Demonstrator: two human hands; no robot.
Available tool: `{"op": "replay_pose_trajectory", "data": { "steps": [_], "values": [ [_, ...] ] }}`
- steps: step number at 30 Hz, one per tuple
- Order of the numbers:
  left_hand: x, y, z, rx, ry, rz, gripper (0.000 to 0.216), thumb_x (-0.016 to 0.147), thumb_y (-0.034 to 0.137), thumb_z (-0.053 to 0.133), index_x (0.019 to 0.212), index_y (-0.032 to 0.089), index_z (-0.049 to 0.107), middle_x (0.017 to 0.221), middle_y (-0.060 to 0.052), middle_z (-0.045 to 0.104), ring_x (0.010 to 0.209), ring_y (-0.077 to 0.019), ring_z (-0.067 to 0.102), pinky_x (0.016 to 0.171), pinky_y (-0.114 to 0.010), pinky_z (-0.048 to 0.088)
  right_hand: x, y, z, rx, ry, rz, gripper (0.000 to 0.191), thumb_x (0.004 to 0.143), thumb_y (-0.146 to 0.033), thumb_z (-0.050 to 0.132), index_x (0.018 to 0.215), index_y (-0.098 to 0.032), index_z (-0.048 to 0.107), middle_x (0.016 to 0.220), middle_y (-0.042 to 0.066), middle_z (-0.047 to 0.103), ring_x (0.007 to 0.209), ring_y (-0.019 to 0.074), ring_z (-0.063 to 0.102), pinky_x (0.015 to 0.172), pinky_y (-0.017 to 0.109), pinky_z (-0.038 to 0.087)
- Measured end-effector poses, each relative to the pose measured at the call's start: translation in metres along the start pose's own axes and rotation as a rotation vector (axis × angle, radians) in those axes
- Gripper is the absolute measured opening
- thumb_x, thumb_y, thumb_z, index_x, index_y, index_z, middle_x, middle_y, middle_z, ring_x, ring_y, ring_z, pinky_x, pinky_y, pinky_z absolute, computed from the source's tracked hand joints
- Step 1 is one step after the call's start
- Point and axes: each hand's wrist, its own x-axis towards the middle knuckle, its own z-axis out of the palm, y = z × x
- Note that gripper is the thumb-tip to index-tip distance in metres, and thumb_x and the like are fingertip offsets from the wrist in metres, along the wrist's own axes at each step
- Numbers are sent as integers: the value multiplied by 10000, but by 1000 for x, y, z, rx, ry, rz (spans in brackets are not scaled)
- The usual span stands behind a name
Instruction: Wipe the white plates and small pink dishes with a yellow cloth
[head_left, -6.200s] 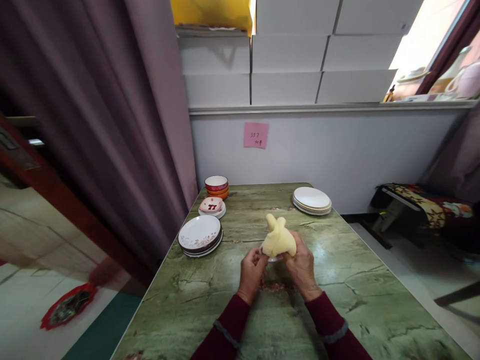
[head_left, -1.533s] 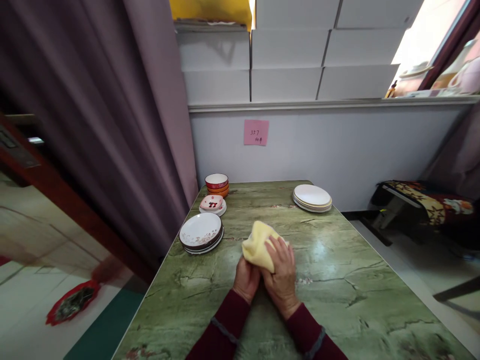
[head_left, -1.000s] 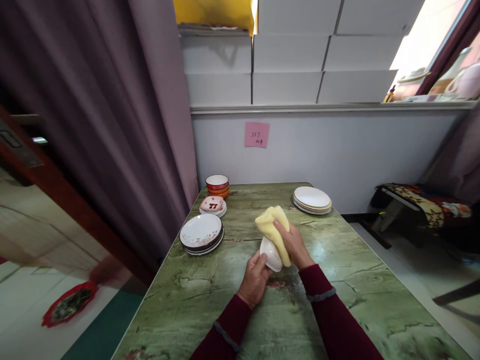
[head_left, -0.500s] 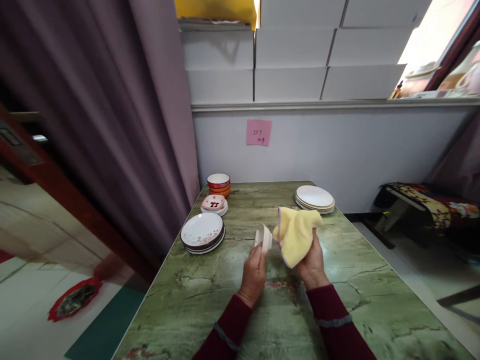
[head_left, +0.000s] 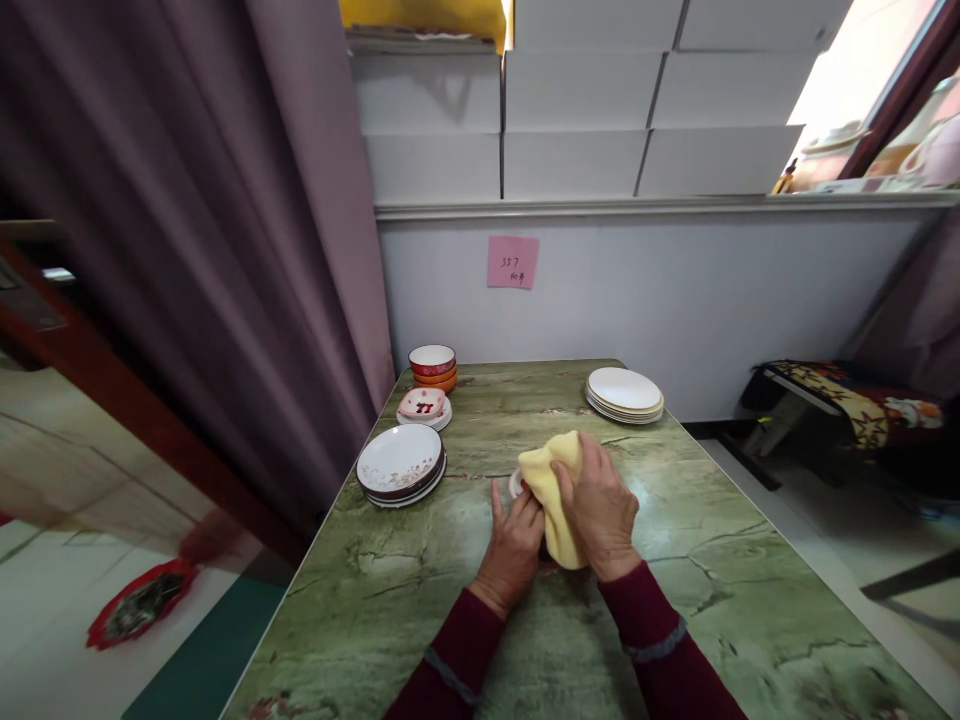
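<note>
My left hand (head_left: 510, 548) grips a small white dish (head_left: 514, 484) above the middle of the table, its index finger sticking up. Most of the dish is hidden behind a yellow cloth (head_left: 553, 482); only part of its pale rim shows. My right hand (head_left: 604, 508) is closed on the cloth and presses it against the dish. The two hands are close together, with the cloth hanging down between them.
A green marbled table (head_left: 405, 620) carries stacked plates (head_left: 401, 462) at the left, a pink patterned dish (head_left: 421, 403) on white saucers, stacked bowls (head_left: 433, 368) behind, and white plates (head_left: 625, 390) at the back right. A purple curtain (head_left: 300, 200) hangs at the left.
My right hand has brought the yellow cloth left onto the small dish, covering most of it. My left hand still grips the dish. The view has shifted slightly.
</note>
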Motion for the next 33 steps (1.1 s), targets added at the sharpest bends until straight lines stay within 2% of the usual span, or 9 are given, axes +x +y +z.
{"op": "replay_pose_trajectory", "data": {
  "steps": [3,6,8,11,13,19,25,29,33],
  "values": [
    [0,0,0,20,-4,10,452,908,132,517,1326,288,588,1378,-136,614,1359,-322,469,1164,-636,-118,5,7,5,123,42,73,524,894,-358,526,1397,-215,492,1224,145,666,893,277,668,701,341,463],
    [-1,-1,0,-11,-4,-9,475,905,107,495,1328,302,584,1376,-128,617,1310,-315,518,1185,-629,-21,13,19,8,349,184,243,501,852,-412,570,1298,-183,551,1080,131,718,857,264,682,730,344,490],
    [-2,-2,1,-20,3,-25,435,910,111,481,1289,282,610,1373,-129,620,1280,-303,543,1190,-614,58,18,25,3,395,291,325,532,876,-459,534,1311,-154,503,1071,142,711,908,264,684,777,354,503],
    [-2,-2,4,8,-15,-22,343,909,116,489,1175,246,663,1345,-132,641,1245,-298,566,1185,-612,87,23,26,-6,421,440,310,602,899,-492,524,1385,-158,404,1247,167,639,1089,268,646,899,369,485],
    [-1,-1,5,9,-18,4,336,912,117,488,1168,249,661,1336,-130,646,1241,-296,568,1184,-615,71,21,23,-7,415,465,237,579,903,-499,532,1374,-180,428,1286,150,623,1123,268,629,928,370,474],
    [-3,2,3,62,-70,70,414,926,165,492,1318,259,585,1318,-157,649,1302,-319,520,1181,-626,4,2,13,14,206,-90,-6,464,892,-516,521,1216,-195,607,1199,135,670,1111,288,618,933,400,461],
    [-3,5,0,-62,16,114,448,891,124,529,1303,284,608,1306,-140,663,1292,-328,537,1181,-639,-25,3,24,13,270,-321,121,690,663,-507,752,1279,-244,590,1135,110,700,999,317,663,796,394,481],
    [-1,11,-2,-143,58,126,452,887,83,509,1272,283,635,1327,-139,651,1293,-320,548,1187,-642,-2,11,41,11,403,-372,201,572,610,-455,774,1105,-187,671,879,70,745,795,269,681,687,345,486],
    [-2,11,1,-183,99,149,435,886,71,511,1251,264,650,1326,-133,651,1306,-305,543,1208,-619,38,11,46,16,553,-356,256,399,580,-357,773,932,-178,716,787,43,747,711,235,670,653,319,495]
  ]
}}
